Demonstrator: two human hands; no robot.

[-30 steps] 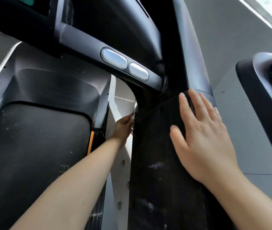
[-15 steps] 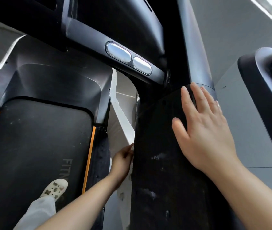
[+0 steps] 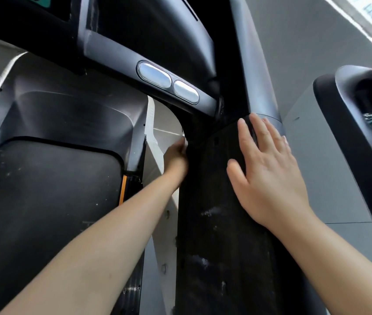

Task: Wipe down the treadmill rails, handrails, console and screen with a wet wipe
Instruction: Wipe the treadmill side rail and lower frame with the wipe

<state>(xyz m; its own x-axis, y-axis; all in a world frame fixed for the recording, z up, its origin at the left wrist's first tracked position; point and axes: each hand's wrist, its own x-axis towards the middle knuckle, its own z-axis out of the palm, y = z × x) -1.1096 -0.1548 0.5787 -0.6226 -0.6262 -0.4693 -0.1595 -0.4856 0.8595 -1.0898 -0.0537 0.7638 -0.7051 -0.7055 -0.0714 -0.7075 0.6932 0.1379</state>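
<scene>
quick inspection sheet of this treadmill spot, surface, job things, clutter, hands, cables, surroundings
surface: black padded handrail carries whitish smudges along its length
job's things: a sliver of white wet wipe shows at the left fingertips; two silver sensor plates sit on the crossbar; black running belt with orange edge stripes
clutter: nothing seen
grippers: left hand works the handrail's inner edge, fingers mostly hidden; right hand lies flat on the handrail
cables: nothing seen
surroundings: grey floor; a second machine at right
</scene>
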